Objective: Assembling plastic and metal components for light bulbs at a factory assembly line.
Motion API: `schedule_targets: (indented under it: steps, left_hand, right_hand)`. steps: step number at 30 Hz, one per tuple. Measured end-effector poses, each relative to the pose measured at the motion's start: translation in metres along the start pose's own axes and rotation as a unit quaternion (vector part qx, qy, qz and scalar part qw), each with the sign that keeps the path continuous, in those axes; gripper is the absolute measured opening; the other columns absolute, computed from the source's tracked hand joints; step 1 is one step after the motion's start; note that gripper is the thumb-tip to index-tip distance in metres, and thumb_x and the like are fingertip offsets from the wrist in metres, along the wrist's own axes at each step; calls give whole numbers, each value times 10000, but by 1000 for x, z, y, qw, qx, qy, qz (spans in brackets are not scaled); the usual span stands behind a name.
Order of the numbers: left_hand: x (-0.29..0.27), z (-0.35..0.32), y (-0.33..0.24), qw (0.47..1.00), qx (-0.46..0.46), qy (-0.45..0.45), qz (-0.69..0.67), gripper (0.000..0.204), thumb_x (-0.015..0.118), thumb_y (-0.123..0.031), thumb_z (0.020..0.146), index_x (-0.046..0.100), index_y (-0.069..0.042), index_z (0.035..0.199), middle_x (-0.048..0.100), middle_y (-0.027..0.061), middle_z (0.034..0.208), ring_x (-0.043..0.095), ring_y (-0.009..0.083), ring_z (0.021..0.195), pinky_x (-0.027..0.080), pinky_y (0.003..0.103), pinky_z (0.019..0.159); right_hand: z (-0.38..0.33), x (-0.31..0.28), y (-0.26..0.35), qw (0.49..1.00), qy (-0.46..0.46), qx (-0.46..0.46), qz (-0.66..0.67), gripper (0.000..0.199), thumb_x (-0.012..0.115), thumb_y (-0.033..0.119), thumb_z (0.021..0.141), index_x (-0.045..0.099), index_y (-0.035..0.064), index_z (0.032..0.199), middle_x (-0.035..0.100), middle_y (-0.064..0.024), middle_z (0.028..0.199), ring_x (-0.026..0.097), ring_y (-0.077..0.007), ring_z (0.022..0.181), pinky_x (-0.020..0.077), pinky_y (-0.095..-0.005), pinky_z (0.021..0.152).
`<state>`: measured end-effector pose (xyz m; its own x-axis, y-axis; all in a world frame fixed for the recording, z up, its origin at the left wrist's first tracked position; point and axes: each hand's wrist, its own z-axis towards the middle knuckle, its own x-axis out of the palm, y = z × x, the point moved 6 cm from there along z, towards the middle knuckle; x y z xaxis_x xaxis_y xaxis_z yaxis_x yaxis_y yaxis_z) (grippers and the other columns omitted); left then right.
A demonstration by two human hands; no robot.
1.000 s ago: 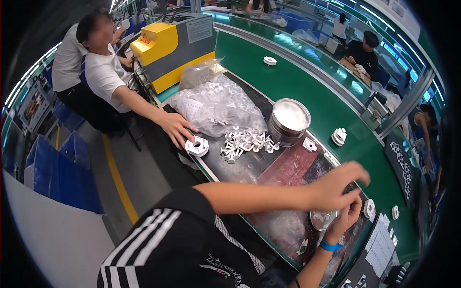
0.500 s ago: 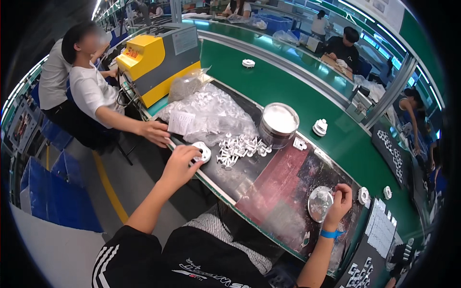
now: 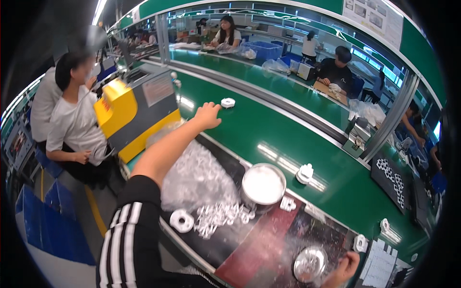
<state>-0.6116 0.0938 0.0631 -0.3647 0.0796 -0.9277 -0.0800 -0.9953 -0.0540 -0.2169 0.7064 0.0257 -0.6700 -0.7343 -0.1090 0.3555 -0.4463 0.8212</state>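
Observation:
My left hand (image 3: 208, 116) stretches far out over the green belt, fingers extended and holding nothing. Just beyond its fingertips lies a round white plastic part (image 3: 228, 102). Low on the right, my right hand (image 3: 346, 267) has its fingers curled together beside a shiny metal dish (image 3: 309, 264) with small pieces in it; what the fingers hold, if anything, is hidden. A white ring-shaped plastic part (image 3: 181, 221) rests at the bench's near edge, next to a heap of small white plastic pieces (image 3: 222, 216).
A clear bag of white pieces (image 3: 192, 177) lies under my left forearm. Beside the heap stands a tub with white contents (image 3: 263, 185). More white parts (image 3: 305, 174) sit on the belt. A yellow-grey machine (image 3: 139, 110) and co-workers (image 3: 74, 115) are at the left.
My left hand has left the ring-shaped part at the bench edge and reached forward over the belt. The co-worker's arm at the left has drawn back from the bench. The view has shifted.

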Motion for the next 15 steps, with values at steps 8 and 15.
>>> schedule_targets:
  steps: [8, 15]
  left_hand:
    - [169, 166, 84, 978, -173, 113, 27, 677, 673, -367, 768, 465, -266, 1404, 492, 141, 1376, 435, 351, 1306, 385, 489, 1072]
    - [146, 172, 123, 991, 90, -83, -62, 426, 693, -313, 816, 623, -36, 1132, 658, 193, 1106, 631, 384, 1008, 518, 448, 858]
  right_hand:
    - [9, -13, 18, 994, -48, 31, -89, 98, 525, 3, 916, 611, 6, 964, 587, -69, 982, 512, -163, 819, 424, -272, 726]
    - [21, 0, -7, 995, -78, 67, -13, 72, 580, 31, 916, 562, 52, 849, 469, -3, 790, 426, -80, 657, 328, -222, 568]
